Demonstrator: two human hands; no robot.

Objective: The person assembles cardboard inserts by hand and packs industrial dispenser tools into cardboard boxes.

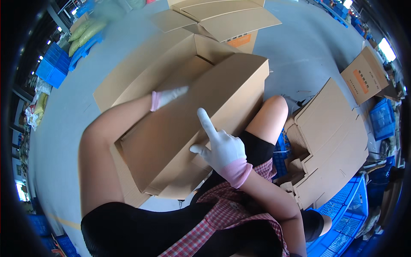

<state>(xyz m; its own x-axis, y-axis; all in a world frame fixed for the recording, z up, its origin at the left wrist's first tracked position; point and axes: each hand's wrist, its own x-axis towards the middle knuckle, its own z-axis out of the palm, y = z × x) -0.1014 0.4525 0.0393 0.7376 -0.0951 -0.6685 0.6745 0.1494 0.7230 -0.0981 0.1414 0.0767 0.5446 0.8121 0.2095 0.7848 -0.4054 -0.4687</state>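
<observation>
A large open cardboard box (165, 141) lies tilted across my lap, its flaps spread and its hollow toward the far left. My left hand (170, 97), in a white glove with a pink cuff, reaches over into the box; its fingers look stretched out along the cardboard, slightly blurred. Against the near side of the box rests my right hand (223, 150), gloved the same way. Its index finger points up along the panel's edge and the thumb stands apart, while the other fingers are partly curled. Neither hand shows anything else in it.
Another open carton (239, 28) stands just beyond the box. Flattened cardboard (332, 141) leans at my right, above a blue plastic crate (342, 214). Farther right is a carton with an orange label (364, 77). Blue crates (53, 64) and pale green sacks (87, 34) sit at the far left.
</observation>
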